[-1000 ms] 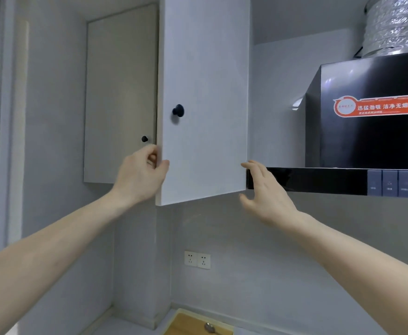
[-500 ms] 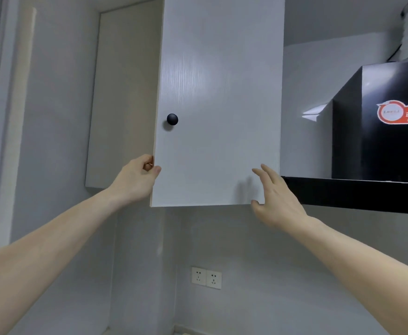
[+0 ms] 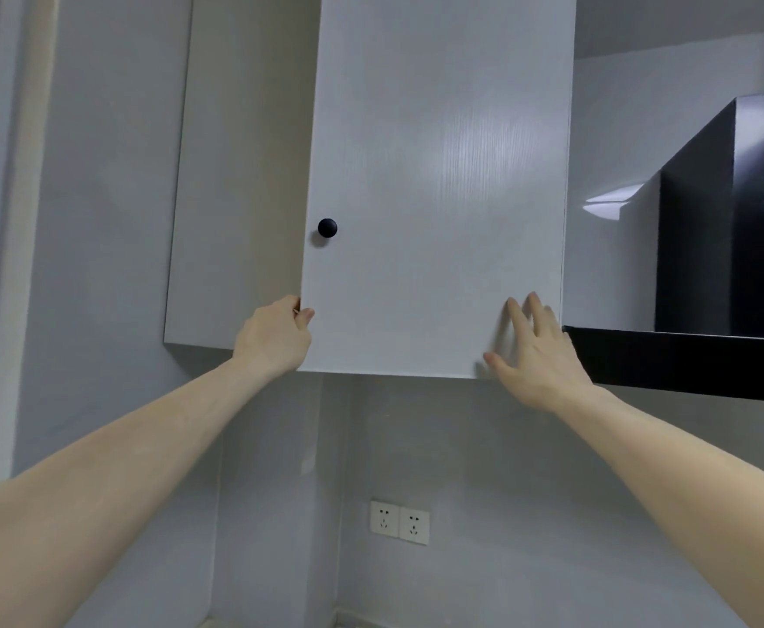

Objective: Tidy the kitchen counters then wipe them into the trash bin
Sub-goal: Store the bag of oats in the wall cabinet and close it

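Note:
A white wall cabinet door with a round black knob fills the upper middle of the head view. My left hand grips the door's lower left edge, fingers curled behind it and thumb on the front. My right hand lies flat against the door's lower right corner with straight, spread fingers. The counter and the trash bin are out of view.
A second white cabinet door hangs to the left. A black range hood juts out at the right, its lower lip just beside my right hand. A double wall socket sits on the grey wall below.
The door has swung from half open toward the cabinet front and now faces me almost flat. My right hand went from beside the door's edge onto its face. My view shifted right and up.

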The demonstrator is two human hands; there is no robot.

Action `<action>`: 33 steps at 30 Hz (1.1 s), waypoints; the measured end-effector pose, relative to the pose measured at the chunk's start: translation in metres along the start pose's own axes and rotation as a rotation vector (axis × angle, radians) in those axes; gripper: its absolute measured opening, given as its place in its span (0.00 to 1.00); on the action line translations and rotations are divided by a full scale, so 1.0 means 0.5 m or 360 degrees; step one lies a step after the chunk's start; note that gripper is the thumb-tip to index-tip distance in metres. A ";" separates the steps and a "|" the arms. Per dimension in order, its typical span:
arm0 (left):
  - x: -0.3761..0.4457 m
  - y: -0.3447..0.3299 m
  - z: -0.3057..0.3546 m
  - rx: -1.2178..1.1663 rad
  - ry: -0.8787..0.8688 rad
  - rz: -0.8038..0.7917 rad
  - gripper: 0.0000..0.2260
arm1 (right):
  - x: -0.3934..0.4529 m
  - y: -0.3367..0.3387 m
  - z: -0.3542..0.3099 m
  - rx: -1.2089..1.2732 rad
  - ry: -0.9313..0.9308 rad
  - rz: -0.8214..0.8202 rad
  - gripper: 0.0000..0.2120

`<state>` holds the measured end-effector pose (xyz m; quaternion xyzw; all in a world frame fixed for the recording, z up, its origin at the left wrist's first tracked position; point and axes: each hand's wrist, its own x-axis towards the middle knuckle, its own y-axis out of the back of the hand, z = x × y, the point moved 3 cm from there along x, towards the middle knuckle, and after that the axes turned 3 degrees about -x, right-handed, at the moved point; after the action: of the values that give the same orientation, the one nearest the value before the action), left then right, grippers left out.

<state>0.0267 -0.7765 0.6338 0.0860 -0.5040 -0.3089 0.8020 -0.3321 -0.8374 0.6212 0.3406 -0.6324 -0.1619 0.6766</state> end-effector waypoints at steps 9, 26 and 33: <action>0.012 -0.099 0.013 0.0418 -0.0392 -0.0048 0.46 | 0.013 -0.059 0.008 -0.0218 -0.0036 -0.0122 0.48; 0.040 -0.267 0.019 0.0564 -0.0567 -0.0315 0.43 | 0.034 -0.122 0.027 -0.0476 -0.0005 0.0021 0.44; 0.053 -0.313 0.025 0.0412 -0.0496 -0.0356 0.43 | 0.043 -0.145 0.039 -0.0483 0.0022 0.0094 0.44</action>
<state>-0.0400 -0.9139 0.5896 0.1947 -0.6444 -0.3382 0.6576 -0.3324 -0.9082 0.5883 0.2168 -0.6057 -0.2333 0.7292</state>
